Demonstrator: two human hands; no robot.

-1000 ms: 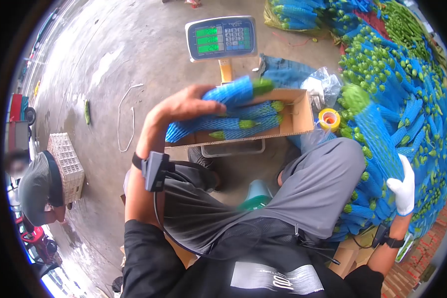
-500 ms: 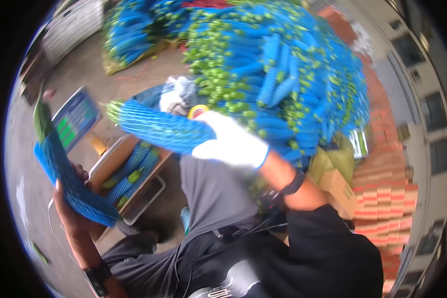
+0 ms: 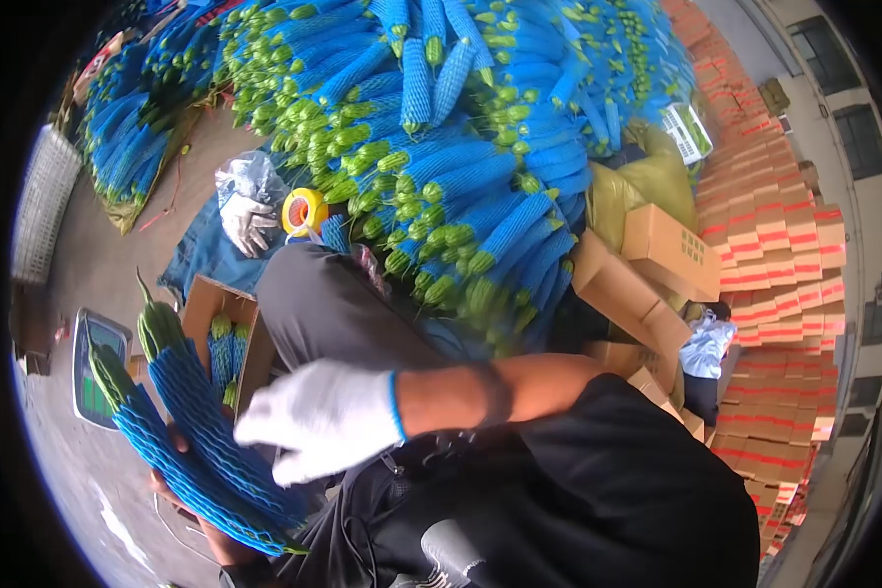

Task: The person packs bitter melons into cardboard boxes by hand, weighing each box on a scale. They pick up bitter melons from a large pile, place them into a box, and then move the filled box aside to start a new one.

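My bare left hand (image 3: 174,490), mostly hidden behind what it holds, is closed around two long green bitter gourds in blue foam nets. The outer bitter gourd (image 3: 181,470) and the inner bitter gourd (image 3: 198,412) lie side by side, stems up and tilted left. In a white glove, my right hand (image 3: 318,416) is close to the inner gourd's lower part, fingers pointing left and thumb apart; nothing shows in it. Just beyond, a cardboard box (image 3: 250,367) contains several netted gourds (image 3: 222,353).
A scale display (image 3: 101,367) stands left of the box. A large pile of netted gourds (image 3: 480,186) spreads ahead. Yellow tape (image 3: 305,211) and a white glove (image 3: 248,223) lie before it. Open cartons (image 3: 632,294) and stacked boxes (image 3: 774,245) are at right.
The gourd that was in my right hand is now beside the other one in my left hand. My right hand has come down and left. The view has turned right.
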